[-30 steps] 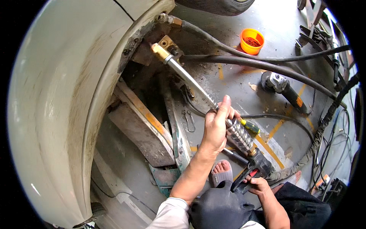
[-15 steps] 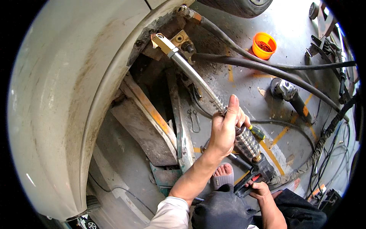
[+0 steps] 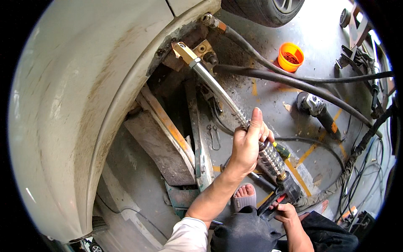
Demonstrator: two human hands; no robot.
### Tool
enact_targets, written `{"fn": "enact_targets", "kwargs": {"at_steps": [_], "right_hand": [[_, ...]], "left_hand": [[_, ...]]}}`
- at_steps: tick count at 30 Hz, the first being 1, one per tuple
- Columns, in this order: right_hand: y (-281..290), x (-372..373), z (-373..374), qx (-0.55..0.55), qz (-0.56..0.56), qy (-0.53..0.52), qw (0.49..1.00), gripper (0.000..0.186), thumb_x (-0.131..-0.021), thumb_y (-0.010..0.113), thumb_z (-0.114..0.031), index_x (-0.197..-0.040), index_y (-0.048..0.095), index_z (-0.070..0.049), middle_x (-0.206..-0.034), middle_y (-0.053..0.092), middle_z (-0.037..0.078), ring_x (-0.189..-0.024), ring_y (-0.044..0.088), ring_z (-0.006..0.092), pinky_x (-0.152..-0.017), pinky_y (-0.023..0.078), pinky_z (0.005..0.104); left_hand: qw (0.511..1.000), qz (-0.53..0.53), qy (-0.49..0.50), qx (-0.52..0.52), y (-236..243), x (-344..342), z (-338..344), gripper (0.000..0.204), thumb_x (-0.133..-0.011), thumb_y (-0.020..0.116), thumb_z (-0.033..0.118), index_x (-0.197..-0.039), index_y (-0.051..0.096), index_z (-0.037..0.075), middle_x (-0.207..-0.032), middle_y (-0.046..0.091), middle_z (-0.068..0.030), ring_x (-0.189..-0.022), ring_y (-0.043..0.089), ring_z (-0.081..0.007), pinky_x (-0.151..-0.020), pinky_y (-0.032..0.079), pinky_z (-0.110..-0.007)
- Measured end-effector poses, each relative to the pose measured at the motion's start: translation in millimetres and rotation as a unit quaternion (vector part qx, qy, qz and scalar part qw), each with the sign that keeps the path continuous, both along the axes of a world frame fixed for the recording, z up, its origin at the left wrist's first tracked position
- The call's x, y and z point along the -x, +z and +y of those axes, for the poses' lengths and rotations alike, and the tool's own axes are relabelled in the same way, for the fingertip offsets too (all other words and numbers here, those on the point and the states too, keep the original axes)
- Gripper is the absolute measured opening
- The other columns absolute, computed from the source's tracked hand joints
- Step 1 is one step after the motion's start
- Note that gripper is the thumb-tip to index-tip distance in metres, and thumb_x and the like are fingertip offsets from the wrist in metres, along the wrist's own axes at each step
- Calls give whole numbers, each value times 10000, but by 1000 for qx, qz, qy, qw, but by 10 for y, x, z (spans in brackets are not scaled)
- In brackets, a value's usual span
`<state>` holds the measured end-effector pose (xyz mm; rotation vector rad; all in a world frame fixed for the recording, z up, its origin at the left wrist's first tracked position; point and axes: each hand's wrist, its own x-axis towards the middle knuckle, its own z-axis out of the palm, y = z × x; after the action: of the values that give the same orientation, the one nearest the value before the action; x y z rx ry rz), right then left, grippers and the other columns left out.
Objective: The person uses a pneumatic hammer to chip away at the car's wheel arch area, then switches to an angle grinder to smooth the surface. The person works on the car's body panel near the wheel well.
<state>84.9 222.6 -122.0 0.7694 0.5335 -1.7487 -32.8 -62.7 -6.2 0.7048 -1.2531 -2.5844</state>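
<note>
The tool [image 3: 217, 91] lies aslant across the middle of the view, its brass tip [image 3: 184, 53] up at the scraped lower edge of the car [image 3: 79, 109]; whether they touch is too small to tell. The left hand [image 3: 247, 152] is wrapped round the tool between its thin spring and its thick ridged part, fingers curled and thumb laid upward along it. The right hand [image 3: 286, 213] is closed on the black handle [image 3: 289, 189] by the red trigger; how hard it presses I cannot tell. Right beside the tip sits a brass block [image 3: 204, 48], with two thick cables running off to the right. A green-and-yellow screwdriver [image 3: 282, 150] shows behind the ridged part. Farther out on the grey floor [image 3: 265, 37] are an orange tub [image 3: 290, 59] with reddish bits inside, a grinder [image 3: 318, 112] lying slantwise, and a tyre [image 3: 268, 13] at the top. A sandalled foot [image 3: 244, 192] shows near the handle.
</note>
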Motion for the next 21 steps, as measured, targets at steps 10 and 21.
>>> {"fn": "enact_targets", "kwargs": {"at_steps": [10, 21], "right_hand": [[239, 126, 75, -31, -24, 0, 999, 441, -589, 727, -16, -990, 548, -54, -758, 502, 17, -752, 493, 186, -789, 409, 358], [477, 104, 108, -64, 4, -23, 998, 513, -565, 736, 17, -1028, 529, -61, -781, 521, 13, -728, 489, 172, -751, 413, 367]], "left_hand": [[1000, 16, 19, 10, -22, 21, 43, 463, -955, 457, 449, -628, 375, 131, -619, 405, 0, -648, 528, -159, -669, 461, -314], [999, 27, 37, 25, 38, 8, 154, 473, -963, 419, 462, -632, 354, 131, -558, 390, 1, -567, 519, -176, -597, 455, -318]]}}
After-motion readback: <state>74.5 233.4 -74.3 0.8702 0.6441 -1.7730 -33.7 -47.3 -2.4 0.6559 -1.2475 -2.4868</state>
